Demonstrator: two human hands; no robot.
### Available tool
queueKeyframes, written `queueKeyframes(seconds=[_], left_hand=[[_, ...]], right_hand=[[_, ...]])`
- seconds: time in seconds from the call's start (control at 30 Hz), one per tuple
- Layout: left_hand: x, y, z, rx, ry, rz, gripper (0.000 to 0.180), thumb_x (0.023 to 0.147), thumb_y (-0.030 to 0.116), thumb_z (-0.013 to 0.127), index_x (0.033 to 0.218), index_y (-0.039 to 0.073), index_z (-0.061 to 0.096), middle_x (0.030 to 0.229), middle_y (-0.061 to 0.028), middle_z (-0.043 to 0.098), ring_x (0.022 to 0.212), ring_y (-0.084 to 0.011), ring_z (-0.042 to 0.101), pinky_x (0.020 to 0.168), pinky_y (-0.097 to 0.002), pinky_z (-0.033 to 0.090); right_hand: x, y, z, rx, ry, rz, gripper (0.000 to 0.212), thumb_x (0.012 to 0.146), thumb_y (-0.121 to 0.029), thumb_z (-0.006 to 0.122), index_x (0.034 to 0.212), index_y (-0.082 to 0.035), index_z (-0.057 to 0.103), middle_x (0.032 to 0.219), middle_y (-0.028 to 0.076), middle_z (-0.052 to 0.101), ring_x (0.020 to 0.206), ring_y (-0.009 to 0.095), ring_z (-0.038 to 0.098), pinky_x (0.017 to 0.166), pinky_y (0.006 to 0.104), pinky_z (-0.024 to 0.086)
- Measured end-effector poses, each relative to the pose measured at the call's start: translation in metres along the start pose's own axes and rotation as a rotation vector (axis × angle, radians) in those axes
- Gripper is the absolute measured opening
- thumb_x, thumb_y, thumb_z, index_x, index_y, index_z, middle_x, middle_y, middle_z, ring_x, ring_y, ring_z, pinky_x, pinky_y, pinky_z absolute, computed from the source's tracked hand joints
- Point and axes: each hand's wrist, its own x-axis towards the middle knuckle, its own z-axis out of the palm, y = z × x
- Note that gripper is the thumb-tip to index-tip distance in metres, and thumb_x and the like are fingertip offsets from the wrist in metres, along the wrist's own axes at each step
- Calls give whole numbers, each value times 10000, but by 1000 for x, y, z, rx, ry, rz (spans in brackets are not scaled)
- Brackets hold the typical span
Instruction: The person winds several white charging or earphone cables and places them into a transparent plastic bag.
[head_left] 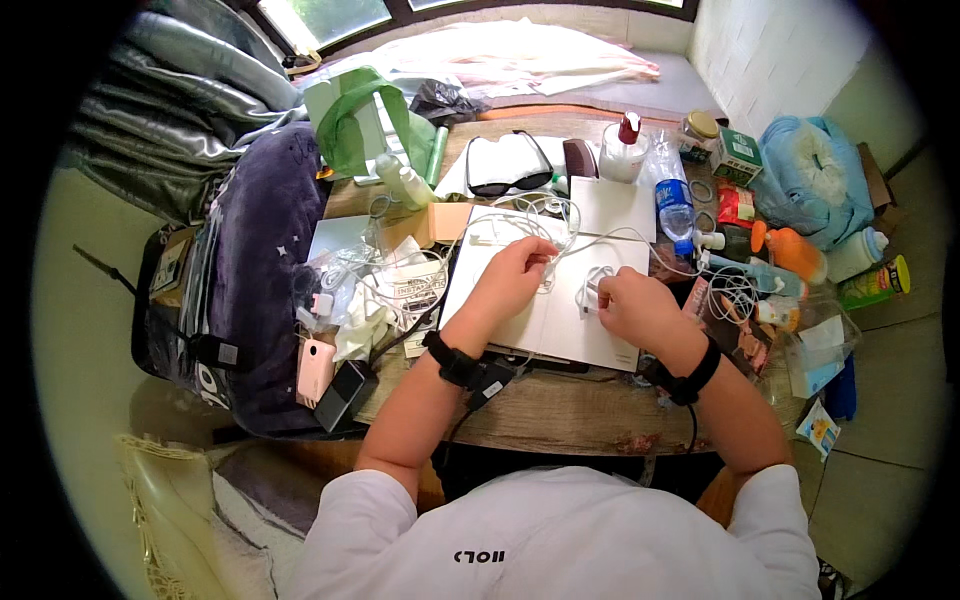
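Note:
Both my hands are over an open white folder or flat box (pixel 590 335) on the wooden table. My left hand (pixel 512 280) has its fingers pinched together on a white cable, whose loops (pixel 550 210) spread over the folder just beyond. My right hand (pixel 640 308) is closed at the edge of a small coiled bundle of white cable (pixel 592 285) and grips it between thumb and fingers. The fingertips are partly hidden by the hand. Another coil of white cable (pixel 735 293) lies to the right of my right hand. Black bands circle both wrists.
On the left are a pink power bank (pixel 315 370), a dark box (pixel 346 393) and tangled white cables. Black glasses (pixel 510 165) lie at the back. A water bottle (pixel 675 212), an orange bottle (pixel 795 252) and several packages crowd the right side. A purple cushion (pixel 265 270) adjoins the table's left edge.

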Motion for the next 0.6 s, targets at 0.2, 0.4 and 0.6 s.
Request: queueKeyframes(seconds=[0.2, 0.4, 0.6], left_hand=[[-29, 12, 7, 131, 98, 231, 246, 865, -8, 531, 1081, 31, 641, 1047, -102, 641, 948, -196, 612, 826, -290, 497], [-65, 16, 15, 7, -38, 173, 281, 877, 11, 550, 1152, 19, 605, 1076, -122, 640, 968, -197, 624, 837, -304, 512], [-93, 13, 16, -128, -132, 178, 328, 908, 43, 550, 1234, 3, 534, 1150, -119, 620, 1022, -188, 617, 881, -308, 506]], right_hand=[[-11, -8, -5, 136, 15, 0, 111, 756, -136, 633, 851, -82, 652, 832, 135, 637, 832, 315, 627, 731, 412, 501], [-23, -31, -6, 155, 28, -51, 122, 750, -127, 650, 857, -69, 647, 814, 121, 630, 797, 301, 621, 718, 390, 495], [-32, -57, -11, 226, 40, -98, 102, 752, -105, 642, 842, -57, 642, 784, 114, 624, 779, 295, 619, 705, 382, 492]])
